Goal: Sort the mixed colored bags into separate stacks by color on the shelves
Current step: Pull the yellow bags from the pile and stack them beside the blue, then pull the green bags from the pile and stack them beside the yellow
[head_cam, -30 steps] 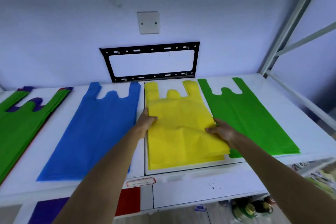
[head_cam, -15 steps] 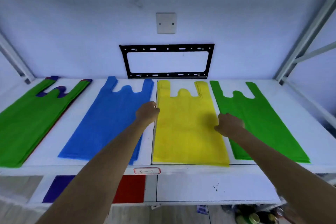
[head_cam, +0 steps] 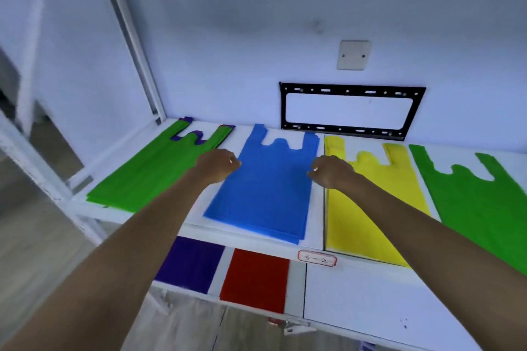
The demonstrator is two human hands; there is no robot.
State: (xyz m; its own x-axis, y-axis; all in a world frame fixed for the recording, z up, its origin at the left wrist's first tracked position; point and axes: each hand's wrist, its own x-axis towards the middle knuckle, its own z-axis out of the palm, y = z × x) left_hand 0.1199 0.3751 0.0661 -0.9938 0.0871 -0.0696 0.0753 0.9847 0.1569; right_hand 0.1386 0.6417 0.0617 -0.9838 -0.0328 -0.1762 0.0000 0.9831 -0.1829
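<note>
On the white upper shelf [head_cam: 248,232] lie flat bags. At the far left is a mixed stack [head_cam: 148,171] with a green bag on top and purple edges showing beneath. To its right lie a blue stack [head_cam: 268,194], a yellow stack [head_cam: 368,208] and a green stack [head_cam: 482,202]. My left hand [head_cam: 218,165] hovers with curled fingers between the mixed stack and the blue stack, holding nothing. My right hand [head_cam: 330,172] hovers, fingers curled, at the blue stack's right edge, empty too. A purple stack [head_cam: 191,262] and a red stack [head_cam: 255,279] lie on the lower shelf.
A black metal bracket [head_cam: 352,110] and a wall plate [head_cam: 353,55] are fixed to the back wall. A white upright post [head_cam: 134,45] frames the shelf's left end. A small label [head_cam: 317,258] marks the shelf's front edge. The right part of the lower shelf [head_cam: 370,302] is bare.
Both hands let go of the yellow stack and moved left, now either side of the blue stack. The view has swung to the left.
</note>
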